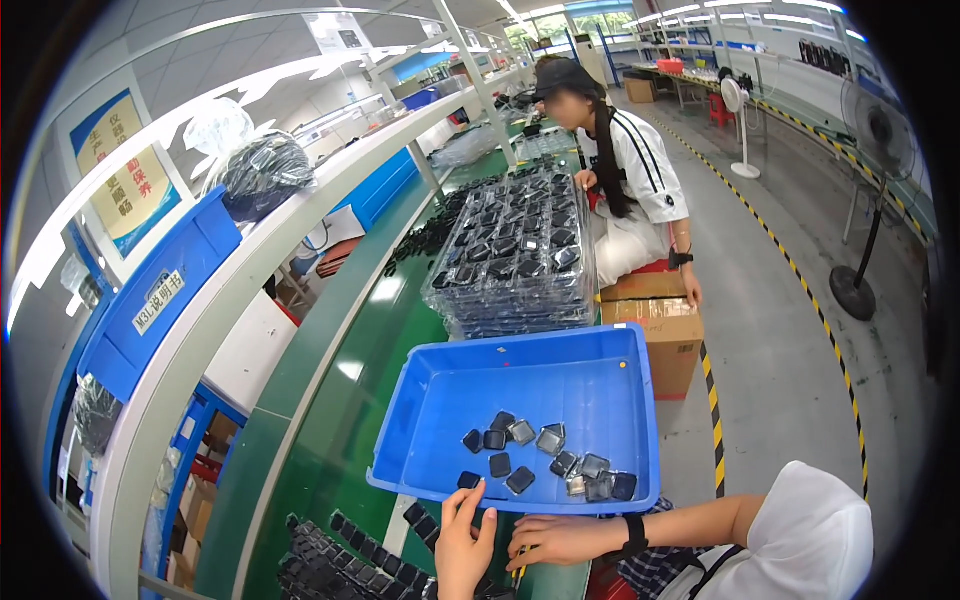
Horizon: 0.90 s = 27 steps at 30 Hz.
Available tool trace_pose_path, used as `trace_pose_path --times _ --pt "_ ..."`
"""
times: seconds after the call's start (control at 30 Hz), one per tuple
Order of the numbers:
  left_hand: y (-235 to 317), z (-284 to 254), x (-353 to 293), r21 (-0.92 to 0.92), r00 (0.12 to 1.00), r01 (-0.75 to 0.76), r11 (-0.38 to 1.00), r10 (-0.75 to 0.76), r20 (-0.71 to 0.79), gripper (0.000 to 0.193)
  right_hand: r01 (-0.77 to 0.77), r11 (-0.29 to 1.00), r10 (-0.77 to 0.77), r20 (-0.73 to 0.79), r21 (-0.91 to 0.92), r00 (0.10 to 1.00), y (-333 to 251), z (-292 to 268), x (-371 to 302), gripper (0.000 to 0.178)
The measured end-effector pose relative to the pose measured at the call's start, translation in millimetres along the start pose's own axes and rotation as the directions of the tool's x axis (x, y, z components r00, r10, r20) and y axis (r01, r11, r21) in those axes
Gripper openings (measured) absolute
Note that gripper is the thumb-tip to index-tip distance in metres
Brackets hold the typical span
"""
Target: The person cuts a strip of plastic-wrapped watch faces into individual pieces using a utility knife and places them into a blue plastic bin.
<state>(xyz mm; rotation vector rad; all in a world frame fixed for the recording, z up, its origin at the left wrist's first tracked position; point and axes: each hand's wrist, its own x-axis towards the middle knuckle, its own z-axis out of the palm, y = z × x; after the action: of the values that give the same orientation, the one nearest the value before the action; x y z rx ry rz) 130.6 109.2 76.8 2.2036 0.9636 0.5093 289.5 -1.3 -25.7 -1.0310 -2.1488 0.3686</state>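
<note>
A blue plastic tray (pixel 425 395) lies in front of me with several small black square pieces (pixel 499 465) scattered in it, some wrapped in clear film. My left hand (pixel 462 540) is at the tray's near edge, index finger stretched out and thumb apart from it. Just past that fingertip is a black square piece (pixel 468 480), which the finger seems to touch. Beside it, below the tray's near wall, is my right hand (pixel 565 540), its fingers bent down. A thin yellow-and-black item (pixel 518 570) shows at those fingertips, too small to name.
Strips of black square pieces (pixel 340 565) lie on the green bench (pixel 345 400) at my near left. Beyond the tray rises a stack of clear trays (pixel 515 300) filled with black pieces. A co-worker (pixel 640 160) sits beside it, near a cardboard box (pixel 665 340). Shelving (pixel 270 210) runs along the left.
</note>
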Motion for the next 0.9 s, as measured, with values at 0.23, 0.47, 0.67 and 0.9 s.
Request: trace_pose_path --times 0.23,0.47,0.67,0.9 --pt "-4.7 1.1 -2.8 0.057 1.0 -0.021 0.998 0.021 0.001 0.041 -0.005 1.0 0.005 -0.013 -0.026 1.0 0.8 3.9 1.0 0.037" --pt "6.1 -0.7 -4.8 0.065 0.998 -0.005 0.998 0.001 0.056 0.04 -0.017 0.999 0.018 0.015 -0.044 1.0 0.1 -4.0 -1.2 0.037" --pt "-1.3 1.5 -11.1 0.044 0.999 -0.04 0.998 0.039 0.022 0.043 -0.031 0.997 0.032 0.015 -0.065 0.999 -2.6 -1.2 2.0 0.038" --pt "-4.5 5.2 -13.5 0.322 0.975 -0.191 0.927 0.218 -0.05 0.05 -0.056 0.995 0.06 0.05 -0.082 0.997 -5.9 -1.6 1.5 0.04"
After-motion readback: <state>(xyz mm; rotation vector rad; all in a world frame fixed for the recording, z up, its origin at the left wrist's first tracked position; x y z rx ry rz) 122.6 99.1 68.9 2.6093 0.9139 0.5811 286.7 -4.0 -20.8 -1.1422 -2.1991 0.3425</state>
